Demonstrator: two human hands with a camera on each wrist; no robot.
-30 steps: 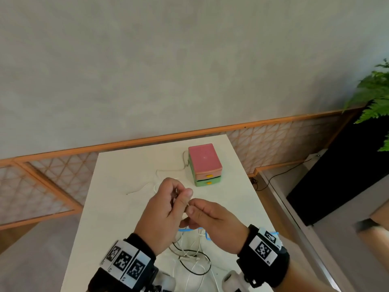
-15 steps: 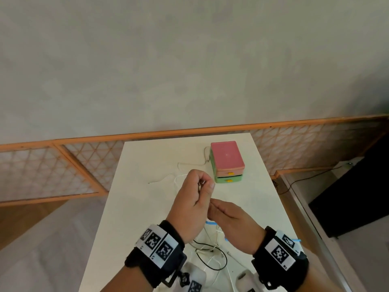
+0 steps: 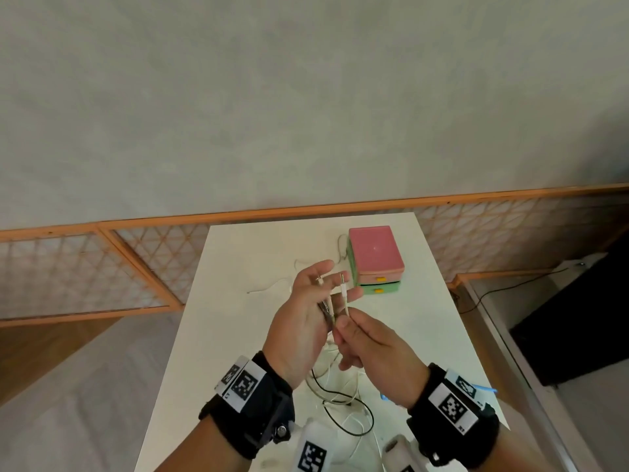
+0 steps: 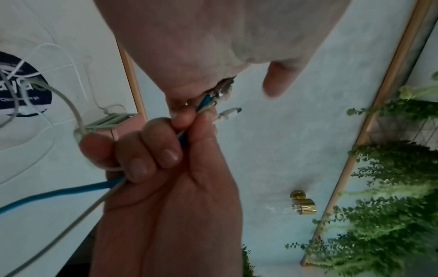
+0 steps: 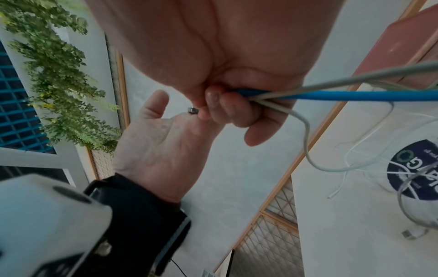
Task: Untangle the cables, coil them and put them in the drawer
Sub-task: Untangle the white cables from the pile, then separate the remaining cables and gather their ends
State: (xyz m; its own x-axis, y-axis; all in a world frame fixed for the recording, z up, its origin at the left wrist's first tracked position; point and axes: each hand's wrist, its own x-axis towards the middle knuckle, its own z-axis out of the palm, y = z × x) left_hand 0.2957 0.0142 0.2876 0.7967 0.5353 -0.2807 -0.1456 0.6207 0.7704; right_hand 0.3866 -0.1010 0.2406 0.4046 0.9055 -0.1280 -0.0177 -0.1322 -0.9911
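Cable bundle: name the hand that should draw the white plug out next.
Left. The left hand is open, fingers straight, right beside the white plug. The right hand has its grip on the cable bundle, blue and white strands together, so it probably serves best as the anchor.

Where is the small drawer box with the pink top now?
In the head view, the drawer box stands on the far right part of the white table, just beyond the left hand, both drawers closed.

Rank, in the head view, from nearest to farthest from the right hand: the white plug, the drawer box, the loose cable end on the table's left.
1. White plug, just above the right hand.
2. Drawer box, ahead, slightly right.
3. Loose cable end, far left.
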